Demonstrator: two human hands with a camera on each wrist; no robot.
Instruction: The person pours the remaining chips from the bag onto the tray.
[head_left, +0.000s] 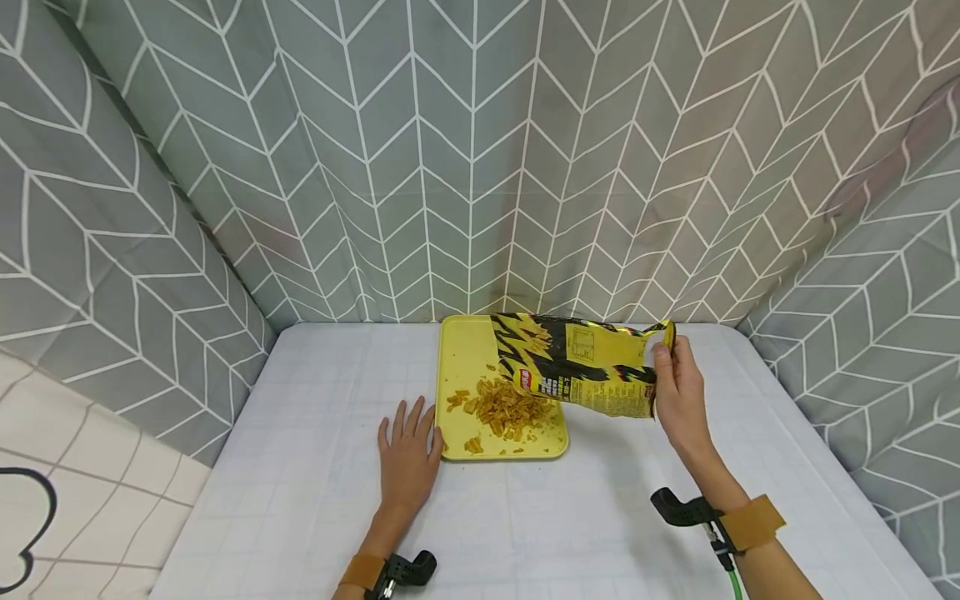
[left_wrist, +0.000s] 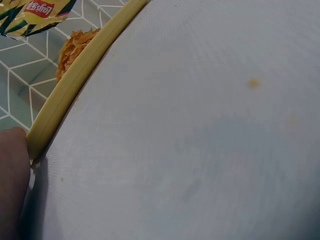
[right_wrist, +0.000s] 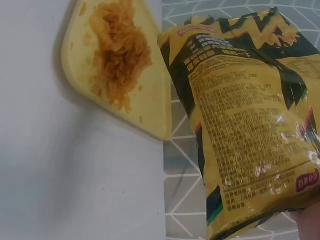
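A yellow and black chip bag (head_left: 592, 362) lies tipped sideways in the air, its left end over the yellow tray (head_left: 459, 350). My right hand (head_left: 681, 396) grips the bag's right end, thumb on the near face. Broken, ridged chips (head_left: 504, 410) are heaped on the tray below the bag's left end, with crumbs scattered around. In the right wrist view the bag's printed back (right_wrist: 240, 115) hides most of that hand. Fingers extended, my left hand (head_left: 408, 458) rests on the table, its thumb against the tray's left rim (left_wrist: 75, 82).
A white cloth covers the table (head_left: 315, 400) under the tray. Grey curtains (head_left: 420, 167) with white chevron lines hang behind and at both sides. Both wrists wear a strapped black camera (head_left: 682, 507), the right one with a green cable (head_left: 733, 583).
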